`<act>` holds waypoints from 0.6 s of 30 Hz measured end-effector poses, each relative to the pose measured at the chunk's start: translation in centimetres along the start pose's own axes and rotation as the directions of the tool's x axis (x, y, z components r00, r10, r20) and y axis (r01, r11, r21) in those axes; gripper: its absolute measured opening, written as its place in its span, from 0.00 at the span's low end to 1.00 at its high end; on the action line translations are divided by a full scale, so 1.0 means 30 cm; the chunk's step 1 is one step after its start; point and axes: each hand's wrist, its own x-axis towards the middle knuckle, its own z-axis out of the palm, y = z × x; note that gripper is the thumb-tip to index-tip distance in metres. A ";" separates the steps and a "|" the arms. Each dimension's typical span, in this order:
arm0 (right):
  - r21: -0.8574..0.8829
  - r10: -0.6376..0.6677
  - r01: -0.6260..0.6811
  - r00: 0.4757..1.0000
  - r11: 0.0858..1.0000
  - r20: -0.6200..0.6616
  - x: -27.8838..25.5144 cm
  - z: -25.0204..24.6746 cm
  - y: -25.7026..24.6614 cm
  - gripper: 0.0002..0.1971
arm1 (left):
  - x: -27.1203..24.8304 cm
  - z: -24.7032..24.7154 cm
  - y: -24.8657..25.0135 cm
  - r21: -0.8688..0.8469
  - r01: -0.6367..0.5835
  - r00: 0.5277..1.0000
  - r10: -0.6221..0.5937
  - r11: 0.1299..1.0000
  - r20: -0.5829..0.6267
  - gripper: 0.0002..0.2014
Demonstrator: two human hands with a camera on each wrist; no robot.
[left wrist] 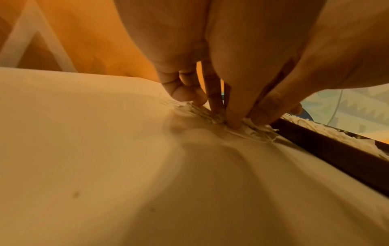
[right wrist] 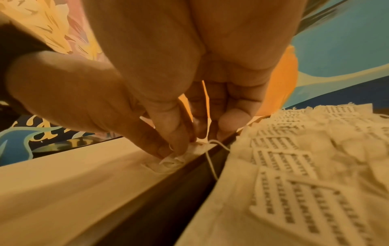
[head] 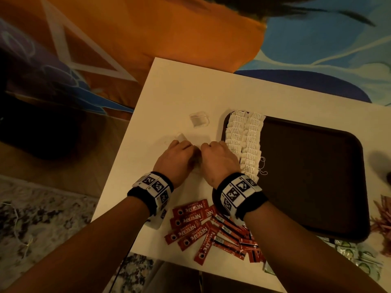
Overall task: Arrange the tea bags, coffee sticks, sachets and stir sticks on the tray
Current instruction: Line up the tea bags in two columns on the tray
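Two rows of white tea bags (head: 243,140) lie along the left side of the dark brown tray (head: 306,166). My hands meet on the white table just left of the tray. The left hand (head: 178,154) has its fingertips pinched down on a small bunch of loose tea bags (left wrist: 202,113) lying on the table. Thumb and forefinger of the right hand (head: 215,157) pinch a crumpled tea bag (right wrist: 170,162) beside the tray rim (right wrist: 168,191), and its string (right wrist: 210,161) trails toward the rows (right wrist: 294,149). Red coffee sticks (head: 198,225) are scattered near the table's front edge.
A small clear plastic box (head: 198,119) and a clear wrapper (head: 179,137) lie on the table (head: 169,92) beyond my hands. Striped stir sticks (head: 383,216) and green sachets (head: 351,256) sit right of and in front of the tray. The table edge runs close on the left.
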 end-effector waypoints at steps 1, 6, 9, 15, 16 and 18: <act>-0.003 -0.005 0.005 1.000 1.000 -0.003 -0.006 0.003 0.002 0.10 | 0.001 0.002 0.000 -0.006 0.008 1.000 -0.008 1.000 0.005 0.11; -0.027 -0.050 0.050 0.999 0.998 0.002 -0.031 0.018 -0.003 0.14 | 0.004 0.011 0.010 -0.082 0.123 0.991 -0.117 0.989 0.065 0.16; -0.001 -0.065 0.065 0.998 0.998 -0.012 -0.032 0.013 0.003 0.14 | 0.014 0.005 0.018 -0.145 0.196 0.976 -0.180 0.970 0.119 0.16; 0.075 -0.089 0.088 0.996 0.993 0.017 -0.045 0.007 0.023 0.10 | -0.003 -0.045 0.013 -0.182 0.235 0.966 -0.208 0.955 0.155 0.15; 0.107 -0.089 0.085 0.996 0.991 0.032 -0.048 0.006 0.026 0.10 | -0.012 -0.056 0.008 -0.180 0.234 0.966 -0.207 0.956 0.156 0.13; 0.179 -0.076 0.070 0.997 0.981 0.028 -0.051 0.008 0.030 0.12 | -0.036 -0.081 0.000 -0.194 0.235 0.966 -0.206 0.953 0.155 0.11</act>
